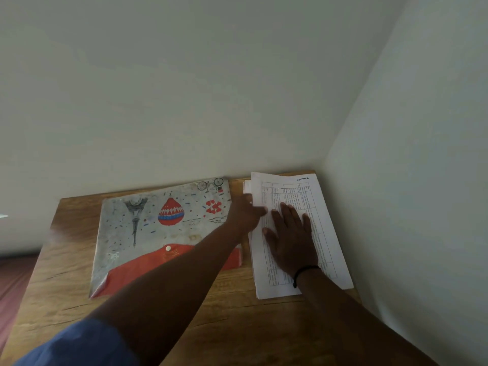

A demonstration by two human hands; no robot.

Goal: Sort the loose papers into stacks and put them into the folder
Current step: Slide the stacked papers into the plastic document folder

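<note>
Two hands meet on the white printed paper stack (295,233) at right of centre — the right hand (290,239) pressing flat, fingers spread; the left hand (247,215) touches its left edge, grip unclear. The illustrated red-flapped plastic folder (158,233) lies just left, long axes roughly parallel.

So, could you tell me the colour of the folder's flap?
Red, on the folder's flap; head view.

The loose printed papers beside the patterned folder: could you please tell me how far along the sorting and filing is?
Done: the white printed papers lie gathered in one rough pile on the wooden table. In hand: the right hand presses flat on the pile, and the left hand touches its left edge. Left: the patterned grey-and-red folder lies alongside with its flap down, so filing remains.
</note>
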